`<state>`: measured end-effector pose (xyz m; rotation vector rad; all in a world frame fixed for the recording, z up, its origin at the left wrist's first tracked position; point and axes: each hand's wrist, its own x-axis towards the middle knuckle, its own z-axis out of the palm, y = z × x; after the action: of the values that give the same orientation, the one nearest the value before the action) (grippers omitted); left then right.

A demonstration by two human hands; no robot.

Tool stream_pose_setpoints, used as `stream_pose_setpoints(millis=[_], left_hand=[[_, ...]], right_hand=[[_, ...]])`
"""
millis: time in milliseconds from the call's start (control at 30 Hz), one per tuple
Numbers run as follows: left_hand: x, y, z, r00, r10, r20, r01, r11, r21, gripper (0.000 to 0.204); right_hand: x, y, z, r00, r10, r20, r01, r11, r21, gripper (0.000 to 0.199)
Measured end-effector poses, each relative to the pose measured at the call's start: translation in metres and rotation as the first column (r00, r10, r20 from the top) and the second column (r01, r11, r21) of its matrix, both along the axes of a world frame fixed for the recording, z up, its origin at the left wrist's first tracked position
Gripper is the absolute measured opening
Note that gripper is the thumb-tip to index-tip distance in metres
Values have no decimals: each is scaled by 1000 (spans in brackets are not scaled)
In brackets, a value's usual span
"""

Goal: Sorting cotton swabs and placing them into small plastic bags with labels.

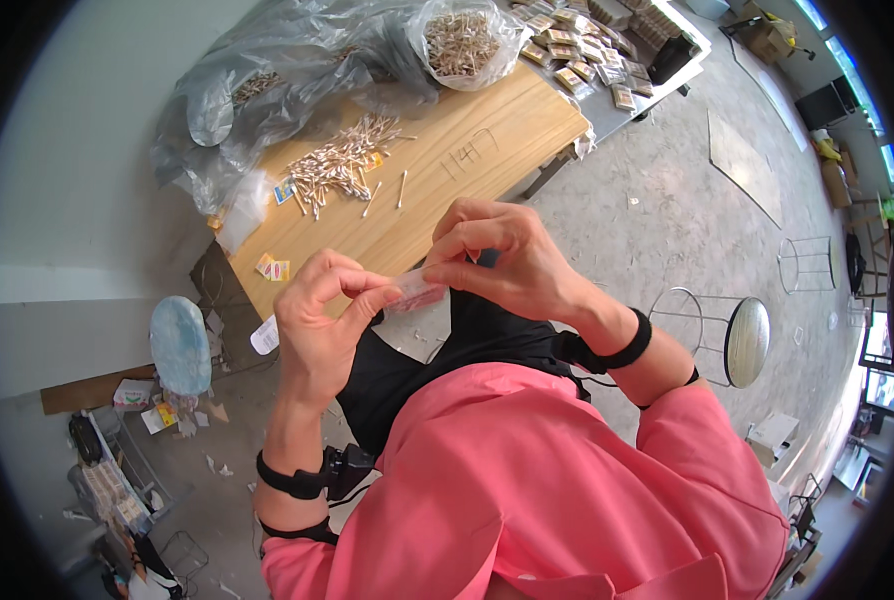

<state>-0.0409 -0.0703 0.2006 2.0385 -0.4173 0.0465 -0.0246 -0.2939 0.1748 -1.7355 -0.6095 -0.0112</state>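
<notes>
Between my two hands, above my lap, is a small clear plastic bag (416, 296) with something reddish showing through it. My left hand (319, 318) pinches its left upper edge between thumb and forefinger. The thumb and fingers of my right hand (499, 258) close on its right upper edge. Just beyond my hands, on the wooden table, lies a loose pile of cotton swabs (335, 168), with a few single swabs apart from it. The contents of the bag are too small to make out.
A large grey plastic sack (297, 60) and a clear bag of swabs (461, 45) occupy the far part of the wooden table (467, 150). Many small packets (582, 50) cover a table beyond. Round stools stand left (180, 345) and right (747, 342). Small cards (273, 267) lie at the table's left edge.
</notes>
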Motion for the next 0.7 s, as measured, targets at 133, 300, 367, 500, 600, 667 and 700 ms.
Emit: stream_pose_setpoints(millis=[133,300,367,500,600,667,700], left_hand=[[12,14,-41,997,-23,76,19,999,49,5],[29,23,-99,997,8,71,-17,993,121,9],[32,29,-126,1000,10,19,-12,988,152,9],[37,37,-161,996,85,23,-88,976,201,7],[40,44,-179,995,92,28,-97,957,273,6],[38,48,-195,992,127,-28,-117,967,226,7],[39,52,-201,984,159,-77,-143,973,183,7]], right_hand=[[13,16,-40,992,-46,121,50,998,-32,10],[37,39,-103,978,-7,210,49,979,-196,8],[41,54,-128,977,2,213,47,973,-227,8],[50,76,-168,986,-14,163,53,969,-240,9],[52,88,-196,997,-21,80,38,974,-224,11],[54,98,-213,998,-65,12,66,966,-249,13],[57,101,-215,998,-60,10,61,966,-250,13]])
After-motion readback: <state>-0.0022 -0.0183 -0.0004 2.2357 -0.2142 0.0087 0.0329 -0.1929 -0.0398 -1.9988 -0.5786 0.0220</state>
